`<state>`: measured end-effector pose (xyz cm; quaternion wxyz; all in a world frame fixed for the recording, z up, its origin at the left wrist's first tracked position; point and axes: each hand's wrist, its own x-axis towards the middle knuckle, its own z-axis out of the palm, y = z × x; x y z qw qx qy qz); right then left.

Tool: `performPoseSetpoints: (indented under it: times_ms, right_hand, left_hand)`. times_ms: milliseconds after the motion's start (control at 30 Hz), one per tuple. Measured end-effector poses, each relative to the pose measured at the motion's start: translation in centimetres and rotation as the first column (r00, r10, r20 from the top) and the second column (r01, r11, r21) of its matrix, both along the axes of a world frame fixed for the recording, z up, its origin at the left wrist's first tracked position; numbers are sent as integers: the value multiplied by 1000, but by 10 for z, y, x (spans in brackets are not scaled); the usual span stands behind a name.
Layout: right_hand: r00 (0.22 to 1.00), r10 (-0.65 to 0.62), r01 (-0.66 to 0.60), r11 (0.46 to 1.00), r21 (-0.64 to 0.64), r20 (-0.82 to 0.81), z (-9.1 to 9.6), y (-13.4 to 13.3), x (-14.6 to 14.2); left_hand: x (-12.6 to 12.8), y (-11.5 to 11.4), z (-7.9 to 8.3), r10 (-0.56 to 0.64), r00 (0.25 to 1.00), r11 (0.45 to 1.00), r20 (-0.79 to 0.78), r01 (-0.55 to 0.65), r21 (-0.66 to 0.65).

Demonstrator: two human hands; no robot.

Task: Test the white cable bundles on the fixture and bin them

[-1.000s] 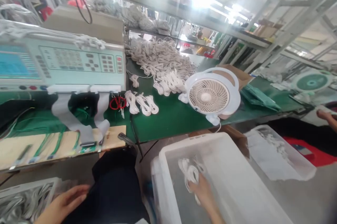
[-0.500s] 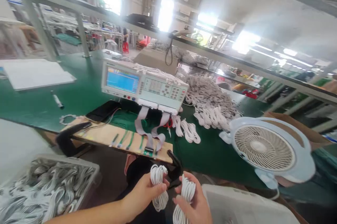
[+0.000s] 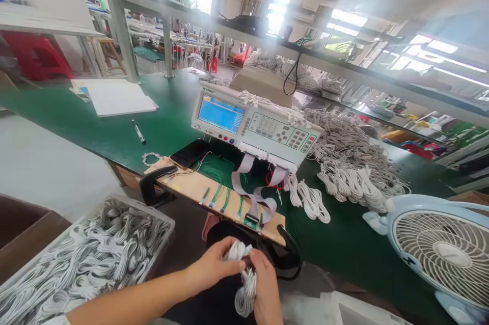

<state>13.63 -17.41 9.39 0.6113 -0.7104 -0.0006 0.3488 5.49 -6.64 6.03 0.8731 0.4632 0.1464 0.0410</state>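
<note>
My left hand (image 3: 217,267) is closed on a coiled white cable bundle (image 3: 237,250), just in front of my lap. Close beside it, my right hand (image 3: 265,284) grips a second white cable bundle (image 3: 245,298), which hangs down below the fingers. The two hands almost touch, and parts of both coils are hidden behind the fingers. Beyond them is a wooden board (image 3: 191,186) with green wires and grey ribbon cables (image 3: 244,182) running to a tester (image 3: 255,124) with a lit blue screen.
A clear bin (image 3: 170,225) full of coiled cables stands at the lower left, beside a cardboard box (image 3: 30,236). On the green table (image 3: 321,243) lie several white cable bundles (image 3: 309,200), a large cable pile (image 3: 344,146) and a pale blue fan (image 3: 397,228). Black clamps (image 3: 151,187) hold the board.
My hands have come together, bringing the two cable bundles close to each other; they were held apart before. The camera has turned left, so the table and tester appear further right.
</note>
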Motion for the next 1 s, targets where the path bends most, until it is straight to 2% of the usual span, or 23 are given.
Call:
performPoseSetpoints:
  times_ms: [33, 100, 233, 400, 467, 600, 733, 833, 1000]
  right_hand:
    - [999, -32, 32, 999, -1, 6, -4, -2, 1]
    - [999, -14, 14, 1000, -14, 49, -11, -7, 3]
    - [987, 140, -139, 990, -21, 72, -16, -11, 4]
    - [975, 218, -220, 975, 40, 36, -4, -10, 11]
    - [974, 220, -221, 975, 27, 53, 2, -15, 19]
    - [978, 149, -140, 988, -69, 144, 10, -24, 37]
    - [944, 233, -181, 958, -222, 234, 17, -20, 45]
    - [932, 258, -192, 947, -257, 253, 19, -12, 46]
    - [928, 253, -180, 948, -264, 275, 11, -7, 48]
  left_hand:
    - [0, 2, 1, -20, 1000, 998, -2, 20, -53]
    - [1, 6, 3, -40, 998, 994, -46, 35, -104]
    - [9, 9, -1, -22, 990, 990, -138, 2, -144]
    - [20, -6, -1, 103, 987, 991, -126, -113, -70]
    - [24, -12, 5, 123, 983, 990, -137, -130, -48]
    - [30, -18, 16, 149, 974, 977, -170, -172, -127]
    - [31, -12, 13, 63, 989, 985, -130, -83, -152]
    - [30, -5, 9, 40, 992, 973, -120, -66, -222]
    - [29, 10, 11, 47, 980, 990, -194, -72, -123]
